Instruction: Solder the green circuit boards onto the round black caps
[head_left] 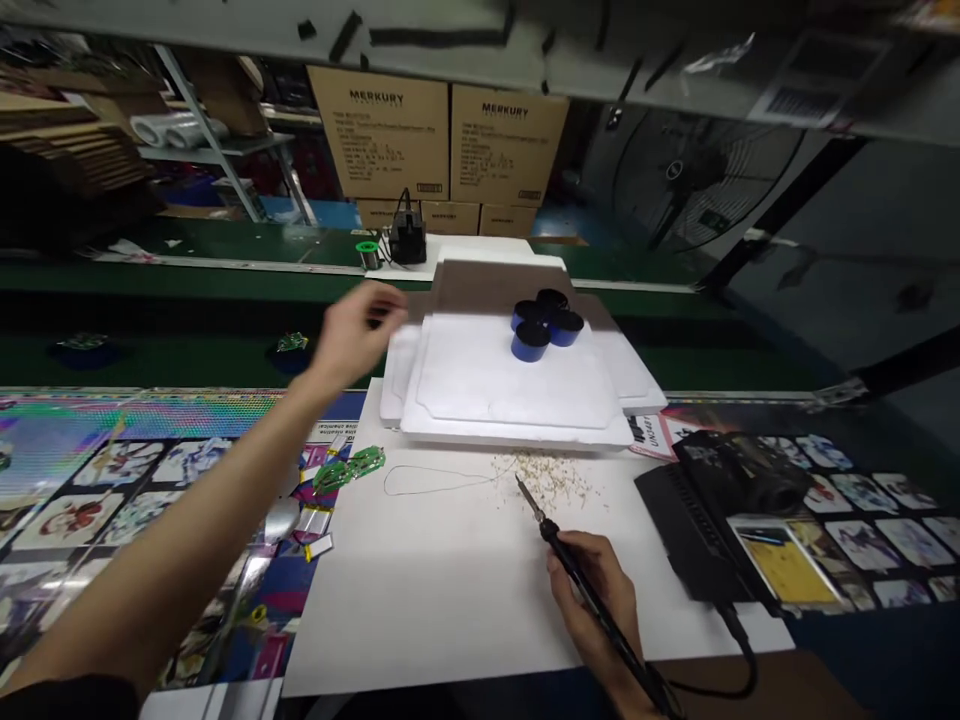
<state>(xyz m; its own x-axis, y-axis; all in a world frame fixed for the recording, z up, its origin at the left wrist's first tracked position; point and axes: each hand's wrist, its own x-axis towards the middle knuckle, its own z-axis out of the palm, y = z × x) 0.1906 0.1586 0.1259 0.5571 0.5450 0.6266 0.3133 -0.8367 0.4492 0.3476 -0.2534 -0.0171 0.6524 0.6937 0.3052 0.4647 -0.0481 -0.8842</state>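
The right hand (592, 590) is closed around the black grip of a soldering iron (561, 550), holding it like a pen, with the thin tip angled down just over a white sheet (420, 610) on the bench. The tip sits close to a scatter of pale flecks (547, 480) and not far from a thin wire loop (439, 480). The left hand (356, 335) is raised, well clear of the iron, over the far side of the sheet, beside a white foam block (506, 405). Its fingers are too blurred to show whether they are apart, together or holding anything. Below that forearm lie green circuit boards (349, 470) and small silver pouch cells (315, 520). If the iron is hot, which the picture cannot show, the main hazard seems to be its tip: a slight dip or slip could scorch the sheet or flecks, and contact with the foam could melt it. A careless sweep of the left arm could shove the boards or cells out of place, or catch the four blue cylinders (538, 325) clustered on the foam. The iron's black cord (739, 640) trails toward the bench edge, where a snag could jerk the tip off line.
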